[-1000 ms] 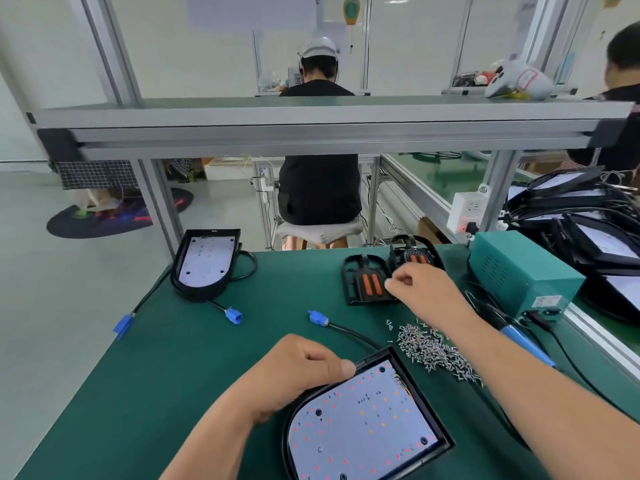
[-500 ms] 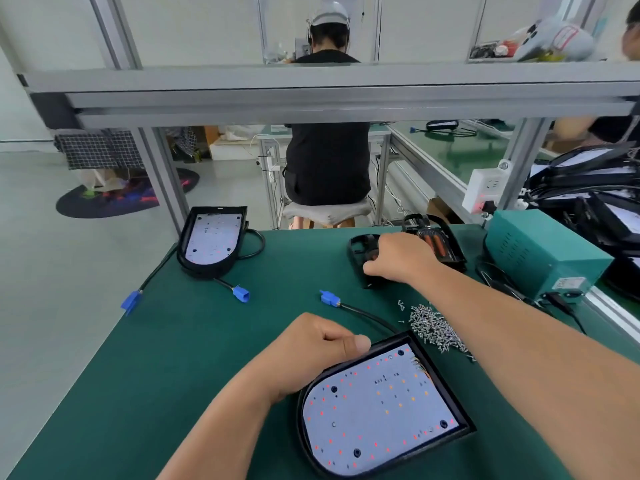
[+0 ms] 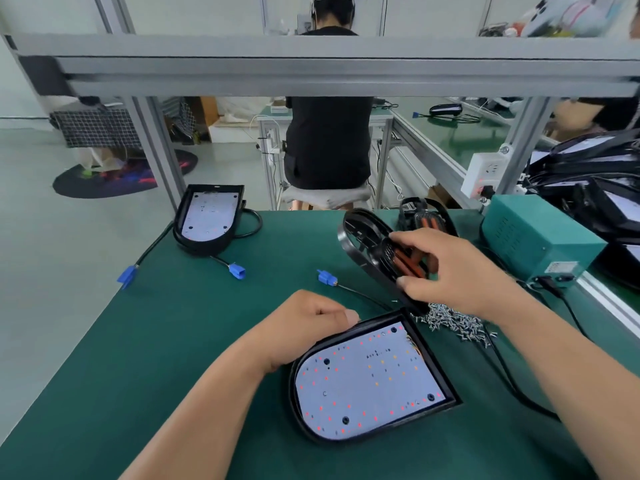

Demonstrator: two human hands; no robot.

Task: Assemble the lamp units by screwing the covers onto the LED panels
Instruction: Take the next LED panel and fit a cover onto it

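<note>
A: Right hand (image 3: 446, 271), state entered?

B: Closed round the cover (image 3: 363, 244). The thumb is set on the near edge and the fingers are wrapped over the far side, by the orange strips. The cover is held tilted and lifted off the table (image 3: 156, 341).

A: Left hand (image 3: 311, 327)?

B: Fingers are curled, and the thumb is laid at the far-left rim of the LED panel (image 3: 370, 379). Whether the rim is actually gripped cannot be told.

A: Panel position?

B: It is laid flat on the table, just right of the left hand and nearer than the right hand. The white board faces up, and red and amber dots are seen across it.

A: Other items recorded?

B: A pile of screws (image 3: 453, 320) is noted just under the right wrist. A blue connector (image 3: 325, 277) on a black cable is seen between the two hands. A second cover (image 3: 426, 213) lies beyond the right hand, with a teal box (image 3: 533, 237) to its right. A second LED panel (image 3: 207, 216) is placed well beyond the left hand.
</note>
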